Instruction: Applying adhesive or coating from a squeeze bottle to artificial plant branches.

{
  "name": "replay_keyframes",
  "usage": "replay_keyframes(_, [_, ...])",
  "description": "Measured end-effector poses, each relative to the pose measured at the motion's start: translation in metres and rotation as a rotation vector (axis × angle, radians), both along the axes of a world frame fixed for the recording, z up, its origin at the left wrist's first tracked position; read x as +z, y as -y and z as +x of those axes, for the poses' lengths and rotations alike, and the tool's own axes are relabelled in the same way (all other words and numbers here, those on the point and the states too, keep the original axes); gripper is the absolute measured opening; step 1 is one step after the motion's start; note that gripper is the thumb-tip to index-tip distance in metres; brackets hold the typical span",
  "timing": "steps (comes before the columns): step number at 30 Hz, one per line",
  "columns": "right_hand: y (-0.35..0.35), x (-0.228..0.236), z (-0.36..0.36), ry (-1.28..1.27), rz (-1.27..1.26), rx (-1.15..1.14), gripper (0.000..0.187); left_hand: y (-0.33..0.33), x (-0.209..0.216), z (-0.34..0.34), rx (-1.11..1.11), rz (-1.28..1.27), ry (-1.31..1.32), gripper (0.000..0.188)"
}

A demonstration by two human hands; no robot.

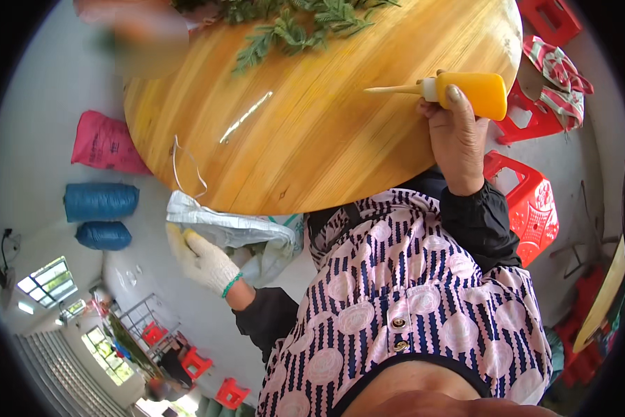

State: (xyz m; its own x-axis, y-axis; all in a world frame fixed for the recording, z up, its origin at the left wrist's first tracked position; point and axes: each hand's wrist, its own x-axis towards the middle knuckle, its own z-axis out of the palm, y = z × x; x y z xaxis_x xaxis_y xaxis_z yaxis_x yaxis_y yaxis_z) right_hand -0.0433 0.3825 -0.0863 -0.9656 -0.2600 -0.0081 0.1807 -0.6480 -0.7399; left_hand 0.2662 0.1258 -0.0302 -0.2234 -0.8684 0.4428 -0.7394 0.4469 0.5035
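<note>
- Right of the frame: the right hand has its fingers closed around a yellow bottle, which is tilted nearly level above the bench, its long nozzle pointing left.
- Left of centre, low: the left hand, in a white glove, is against the white bag at the bench's lower edge; I cannot tell whether its fingers grip it.
- Middle left of the bench: 1 shiny strip and 1 thin white cord, which curls over the edge near the bag.
- Top: green sprigs cover part of the bench.
- Upper left: a blurred orange thing blocks the bench's edge.
- Left: 1 pink sack above 2 blue bundles.
- Right: a red stool, partly behind the right sleeve; above it, striped cloth drapes over another.
</note>
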Motion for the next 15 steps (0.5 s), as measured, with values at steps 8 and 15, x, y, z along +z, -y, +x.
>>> replay_keyframes(8, [0.006,0.011,0.007,0.084,-0.060,0.051,0.031,0.038,0.012,-0.204,-0.724,0.088,-0.199,0.044])
replay_keyframes(15, [0.014,0.010,0.014,0.077,-0.053,0.085,0.038,0.079,-0.006,-0.250,-0.510,0.108,0.285,0.063])
